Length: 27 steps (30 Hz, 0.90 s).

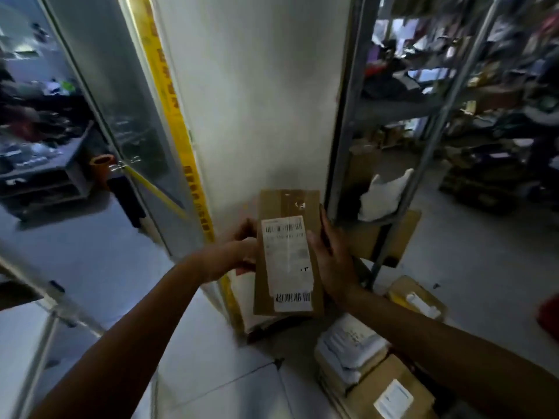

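Cardboard parcel [287, 251]: held in mid-air, long axis pointing away from the body toward the white pillar [257, 116], label [286, 261] facing the camera. Metal rack [348, 116] just right of it, stacked parcels [363, 367] on the floor below. Sits between both hands: left hand [239, 252] gripping its left edge, right hand [329, 258] gripping its right edge, thumb on the label side.

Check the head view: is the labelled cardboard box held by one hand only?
No, the left hand grips the left edge of the cardboard box while the right hand holds its right edge.
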Tool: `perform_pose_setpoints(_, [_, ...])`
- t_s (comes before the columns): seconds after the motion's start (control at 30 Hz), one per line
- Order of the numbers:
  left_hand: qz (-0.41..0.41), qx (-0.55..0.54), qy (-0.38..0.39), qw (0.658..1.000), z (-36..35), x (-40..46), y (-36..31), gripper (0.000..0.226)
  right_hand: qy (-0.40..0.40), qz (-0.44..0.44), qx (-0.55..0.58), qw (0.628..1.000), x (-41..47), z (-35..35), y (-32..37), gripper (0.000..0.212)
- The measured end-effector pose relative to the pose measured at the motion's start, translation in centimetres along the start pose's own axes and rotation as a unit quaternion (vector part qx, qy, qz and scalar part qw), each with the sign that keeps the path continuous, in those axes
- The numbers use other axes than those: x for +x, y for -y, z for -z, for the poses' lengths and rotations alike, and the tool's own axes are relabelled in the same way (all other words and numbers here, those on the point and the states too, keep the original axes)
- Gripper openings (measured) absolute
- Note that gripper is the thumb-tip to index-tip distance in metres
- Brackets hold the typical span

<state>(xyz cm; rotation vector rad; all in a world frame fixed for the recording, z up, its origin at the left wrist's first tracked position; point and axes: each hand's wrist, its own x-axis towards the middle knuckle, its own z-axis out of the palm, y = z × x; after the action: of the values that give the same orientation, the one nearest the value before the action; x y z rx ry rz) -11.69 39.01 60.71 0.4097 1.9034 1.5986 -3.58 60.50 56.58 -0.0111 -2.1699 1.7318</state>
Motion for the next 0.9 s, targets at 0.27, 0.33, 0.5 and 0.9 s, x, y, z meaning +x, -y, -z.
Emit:
perform_pose_setpoints(0.27, [0.001,0.048,0.156,0.987,-3.8,8.8,-2.1,0.039,-0.174,-0.077,-0.088,0.978,-0.1,4.7,-3.8,0.067])
perform_pose_setpoints(0.33, [-0.012,0.067,0.189,0.980,-5.3,10.5,-2.0,0.051,-0.208,-0.097,-0.106,0.967,-0.9,6.1,-4.7,0.069])
perform_pose_setpoints(0.5, [-0.033,0.088,0.258,0.961,-10.6,15.0,-1.5,0.069,-0.306,-0.110,-0.122,0.938,-3.7,9.5,-5.1,0.054])
perform_pose_setpoints(0.9, [-0.033,0.019,0.236,0.971,-25.8,24.2,3.8,0.040,-0.371,-0.210,-0.121,0.897,-6.1,21.9,-13.7,0.063])
